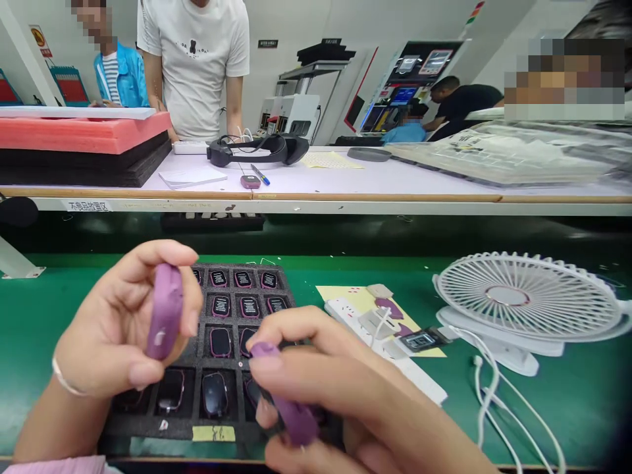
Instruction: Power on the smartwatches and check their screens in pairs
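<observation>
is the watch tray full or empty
Mostly full: slots in view on the black foam tray hold watch bodies; hidden ones cannot be told.

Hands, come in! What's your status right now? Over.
Left hand pinching a purple strap. Right hand gripping a second purple strap. Both above the black tray of watch bodies. Nothing between the hands.

White desk fan [523, 299], white power strip [419, 378] near it, black headset [257, 150] and pink foam [83, 131] on rear bench [444, 181]

A white label [86, 205] on the far desk's [395, 196] front edge, left, reads "不良品放置区"; other signs are too small to read.
</observation>
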A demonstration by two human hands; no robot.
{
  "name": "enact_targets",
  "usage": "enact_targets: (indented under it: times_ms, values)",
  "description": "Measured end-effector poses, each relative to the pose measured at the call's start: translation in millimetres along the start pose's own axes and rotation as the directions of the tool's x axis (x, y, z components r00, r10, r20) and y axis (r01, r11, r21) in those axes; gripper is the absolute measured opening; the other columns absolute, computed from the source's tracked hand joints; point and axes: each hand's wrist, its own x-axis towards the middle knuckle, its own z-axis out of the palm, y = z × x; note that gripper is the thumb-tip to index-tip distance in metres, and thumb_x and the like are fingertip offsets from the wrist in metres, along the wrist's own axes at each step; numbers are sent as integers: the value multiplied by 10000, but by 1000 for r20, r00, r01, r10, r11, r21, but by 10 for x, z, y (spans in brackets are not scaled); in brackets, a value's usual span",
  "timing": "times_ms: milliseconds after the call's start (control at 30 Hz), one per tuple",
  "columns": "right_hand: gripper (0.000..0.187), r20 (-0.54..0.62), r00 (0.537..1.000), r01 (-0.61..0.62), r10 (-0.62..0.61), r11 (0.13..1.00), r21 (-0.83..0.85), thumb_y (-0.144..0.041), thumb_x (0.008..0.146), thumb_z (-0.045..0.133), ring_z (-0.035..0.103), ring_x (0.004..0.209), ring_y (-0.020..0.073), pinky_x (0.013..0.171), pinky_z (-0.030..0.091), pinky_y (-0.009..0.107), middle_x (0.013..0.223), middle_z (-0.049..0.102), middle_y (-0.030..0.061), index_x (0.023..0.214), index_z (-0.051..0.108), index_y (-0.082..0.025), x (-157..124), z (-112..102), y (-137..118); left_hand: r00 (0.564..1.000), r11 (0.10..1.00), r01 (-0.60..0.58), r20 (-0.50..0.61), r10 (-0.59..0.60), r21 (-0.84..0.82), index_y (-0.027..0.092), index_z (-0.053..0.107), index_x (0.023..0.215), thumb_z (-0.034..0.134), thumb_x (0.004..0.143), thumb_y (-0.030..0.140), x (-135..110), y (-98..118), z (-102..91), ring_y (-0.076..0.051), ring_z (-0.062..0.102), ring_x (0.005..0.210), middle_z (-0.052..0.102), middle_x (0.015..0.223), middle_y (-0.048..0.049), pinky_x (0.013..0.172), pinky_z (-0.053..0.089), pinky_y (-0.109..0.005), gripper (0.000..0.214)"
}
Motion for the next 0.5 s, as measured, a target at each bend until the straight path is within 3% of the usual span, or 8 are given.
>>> enact_targets:
  times_ms: [67,133,267,367,500]
  values:
    - [578,-9,999,50,-50,998,34,-180,887,685,685,883,186,716,599,272,1146,669,53,1378,570,-463,40,-42,120,998,999,24,56,-23,-28,383,709,1168,842,738,252,36,-77,21,-14,439,428,657,801,25,405,400,-127,468]
    - [510,-36,999,23,-22,999,37,-183,877,718,665,969,213,779,600,307,1126,664,67,1320,629,-420,58,-100,257,998,999,42,44,-42,-3,366,691,1185,845,735,239,65,-178,50,-34,492,467,663,827,21,446,446,-145,492]
    - [410,-161,976,-101,149,957,273,-232,856,766,686,893,202,789,604,346,1125,661,61,1235,682,-365,155,-213,557,986,962,-5,-157,50,272,277,657,1164,795,722,90,184,-399,47,-106,644,749,664,917,2,668,545,-178,499]
    - [478,-125,954,-152,272,801,579,-284,814,806,696,719,152,730,609,340,1060,687,31,1262,646,-332,370,-189,808,947,896,-7,-284,148,444,234,608,1168,756,713,79,309,-535,-66,-131,644,875,667,1027,-24,742,539,-195,503]
    - [518,-25,927,-210,374,574,791,-222,744,816,728,773,153,765,602,323,1119,736,41,1224,631,-286,732,-33,1063,898,860,43,-398,191,508,211,568,1179,764,682,138,432,-639,-272,-172,665,927,672,1089,-56,795,547,-252,539]
